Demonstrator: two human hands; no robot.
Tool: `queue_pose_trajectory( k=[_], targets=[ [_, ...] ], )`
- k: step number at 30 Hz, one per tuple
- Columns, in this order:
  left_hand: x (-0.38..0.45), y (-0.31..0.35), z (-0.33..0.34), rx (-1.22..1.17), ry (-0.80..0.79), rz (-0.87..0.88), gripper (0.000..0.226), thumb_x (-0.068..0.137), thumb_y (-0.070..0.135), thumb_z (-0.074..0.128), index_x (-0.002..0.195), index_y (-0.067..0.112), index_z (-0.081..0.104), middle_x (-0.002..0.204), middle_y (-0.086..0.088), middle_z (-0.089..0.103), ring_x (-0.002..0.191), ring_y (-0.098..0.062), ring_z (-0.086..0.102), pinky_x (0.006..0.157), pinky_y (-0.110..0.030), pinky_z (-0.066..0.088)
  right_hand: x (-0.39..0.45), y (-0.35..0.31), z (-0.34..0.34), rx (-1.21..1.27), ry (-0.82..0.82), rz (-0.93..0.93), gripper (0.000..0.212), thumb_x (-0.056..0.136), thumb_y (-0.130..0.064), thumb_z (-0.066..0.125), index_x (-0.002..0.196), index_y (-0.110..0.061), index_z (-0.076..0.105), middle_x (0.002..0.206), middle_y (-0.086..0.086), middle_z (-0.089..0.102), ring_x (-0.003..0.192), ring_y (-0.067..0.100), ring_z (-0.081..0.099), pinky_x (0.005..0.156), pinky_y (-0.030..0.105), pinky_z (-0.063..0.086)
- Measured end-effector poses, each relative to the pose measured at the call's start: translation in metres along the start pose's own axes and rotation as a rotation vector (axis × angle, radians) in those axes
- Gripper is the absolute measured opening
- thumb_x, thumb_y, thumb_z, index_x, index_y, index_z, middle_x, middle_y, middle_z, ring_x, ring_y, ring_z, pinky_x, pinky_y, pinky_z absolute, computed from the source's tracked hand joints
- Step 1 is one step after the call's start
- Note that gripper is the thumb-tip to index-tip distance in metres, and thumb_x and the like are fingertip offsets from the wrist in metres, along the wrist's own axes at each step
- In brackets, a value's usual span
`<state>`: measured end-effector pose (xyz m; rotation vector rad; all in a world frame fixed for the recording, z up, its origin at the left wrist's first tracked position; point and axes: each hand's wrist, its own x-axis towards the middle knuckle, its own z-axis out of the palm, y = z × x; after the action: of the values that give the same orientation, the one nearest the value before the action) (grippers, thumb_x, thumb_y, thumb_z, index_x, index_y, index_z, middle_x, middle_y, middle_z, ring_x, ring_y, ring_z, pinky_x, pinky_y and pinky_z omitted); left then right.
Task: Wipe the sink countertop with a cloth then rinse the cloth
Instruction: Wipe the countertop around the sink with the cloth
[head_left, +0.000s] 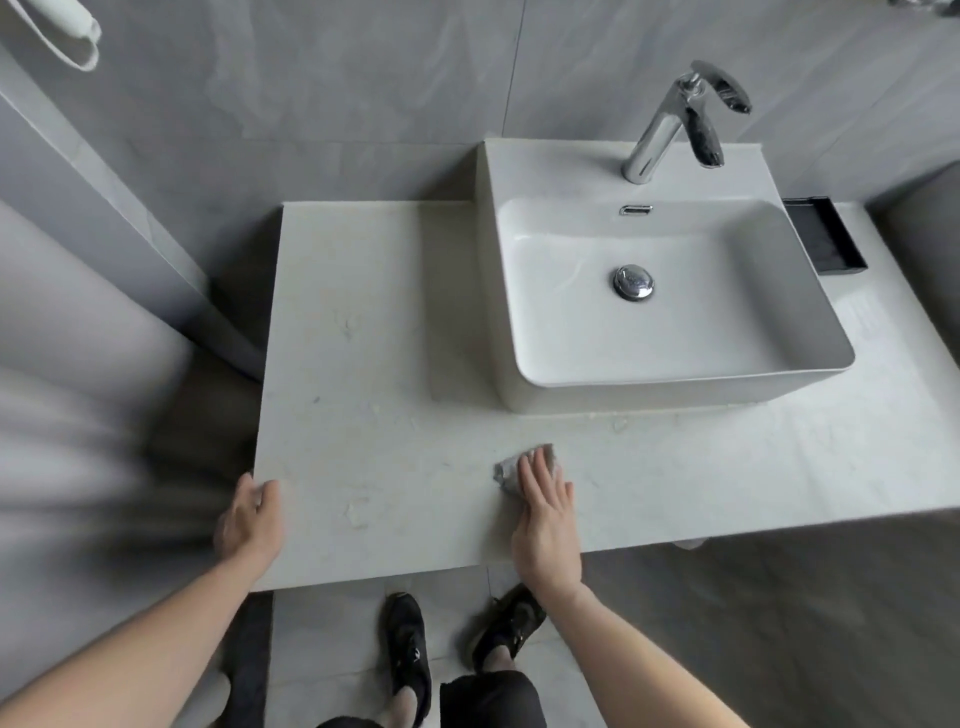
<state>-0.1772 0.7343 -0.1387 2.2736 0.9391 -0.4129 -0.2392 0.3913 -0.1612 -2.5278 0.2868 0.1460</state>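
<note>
A pale stone countertop (374, 364) carries a white rectangular basin (675, 322) with a chrome faucet (670, 124) at its back. My right hand (545, 514) lies flat, fingers straight, pressing a small grey cloth (506, 473) onto the countertop in front of the basin. Most of the cloth is hidden under the fingers. My left hand (249, 525) rests on the countertop's front left corner, its fingers curled over the left edge. Faint smudges mark the surface between the two hands.
A black tray (826, 239) sits on the countertop to the right of the basin. Grey tiled walls stand behind and to the left. A white towel loop (78, 36) hangs at the top left. My black shoes (410, 654) stand on the tiled floor below.
</note>
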Motion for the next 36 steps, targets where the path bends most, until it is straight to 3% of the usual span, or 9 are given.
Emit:
queue_pose_trajectory(
  k=[4,6,9,12,16,19,23,31,36],
  targets=[
    [0.005,-0.004,0.004,-0.015,0.046,0.026,0.039,0.079,0.047,0.024,0.090,0.015,0.044,0.098,-0.024,0.062,0.090,-0.043,0.055,0.074,-0.045,0.041,-0.003,-0.021,0.008,0.057,-0.059,-0.089,0.083,0.083,0.007,0.040,0.160,-0.023,0.036,0.170,-0.010,0.019,0.161,0.014,0.006,0.131,0.036,0.006],
    [0.008,-0.009,0.006,0.033,0.076,0.037,0.042,0.083,0.047,0.027,0.096,0.015,0.051,0.103,-0.025,0.064,0.091,-0.045,0.057,0.074,-0.045,0.042,0.001,-0.007,-0.010,0.096,-0.004,-0.071,0.073,0.090,0.009,0.040,0.158,-0.020,0.041,0.169,-0.007,0.025,0.159,0.009,0.013,0.130,0.031,0.012],
    [0.014,-0.016,0.013,0.114,0.126,0.050,0.063,0.087,0.050,0.024,0.115,0.009,0.063,0.133,-0.025,0.061,0.110,-0.050,0.058,0.089,-0.050,0.044,0.015,0.030,-0.054,0.116,0.161,0.047,0.058,0.102,0.006,0.038,0.155,-0.015,0.046,0.167,-0.005,0.031,0.158,0.006,0.019,0.127,0.023,0.019],
    [0.015,-0.017,0.017,0.142,0.145,0.040,0.070,0.087,0.053,0.021,0.115,0.007,0.066,0.141,-0.023,0.058,0.116,-0.050,0.055,0.100,-0.051,0.041,0.044,0.075,-0.102,0.022,0.283,0.253,0.053,0.107,-0.001,0.035,0.156,-0.018,0.045,0.168,-0.006,0.030,0.158,0.010,0.020,0.124,0.029,0.028],
    [0.013,-0.015,0.018,0.169,0.167,0.061,0.074,0.087,0.053,0.020,0.123,0.005,0.063,0.141,-0.024,0.058,0.117,-0.050,0.054,0.102,-0.051,0.040,0.085,0.124,-0.133,-0.069,0.249,0.456,0.056,0.102,-0.003,0.035,0.158,-0.013,0.038,0.170,0.003,0.026,0.160,0.019,0.013,0.129,0.040,0.017],
    [0.012,-0.015,0.019,0.164,0.194,0.069,0.069,0.087,0.052,0.022,0.116,0.003,0.063,0.138,-0.026,0.059,0.114,-0.051,0.055,0.101,-0.051,0.039,0.107,0.126,-0.118,-0.090,0.216,0.519,0.050,0.107,-0.018,0.030,0.156,-0.008,0.033,0.169,0.007,0.022,0.160,0.023,0.005,0.128,0.054,0.013],
    [0.012,-0.015,0.020,0.147,0.202,0.080,0.069,0.086,0.050,0.023,0.118,0.002,0.061,0.137,-0.027,0.059,0.115,-0.053,0.054,0.101,-0.052,0.039,0.117,0.088,-0.084,-0.074,0.263,0.640,0.062,0.108,-0.025,0.029,0.164,-0.007,0.011,0.174,0.008,0.002,0.161,0.023,-0.008,0.129,0.050,0.004],
    [0.004,-0.007,0.014,0.147,0.197,0.088,0.065,0.088,0.048,0.023,0.119,0.003,0.057,0.134,-0.028,0.060,0.112,-0.054,0.056,0.097,-0.051,0.042,0.095,0.040,-0.043,-0.013,0.254,0.503,0.067,0.099,-0.010,0.028,0.163,0.000,0.010,0.173,0.015,0.004,0.161,0.029,-0.006,0.129,0.050,0.007],
    [0.005,-0.008,0.014,0.176,0.191,0.039,0.071,0.087,0.052,0.024,0.133,0.009,0.054,0.122,-0.036,0.062,0.110,-0.056,0.056,0.094,-0.052,0.045,0.060,0.024,-0.024,-0.107,0.129,0.151,0.090,0.075,-0.006,0.030,0.163,-0.005,0.015,0.173,0.014,0.010,0.161,0.031,-0.001,0.130,0.052,0.010]
  ],
)
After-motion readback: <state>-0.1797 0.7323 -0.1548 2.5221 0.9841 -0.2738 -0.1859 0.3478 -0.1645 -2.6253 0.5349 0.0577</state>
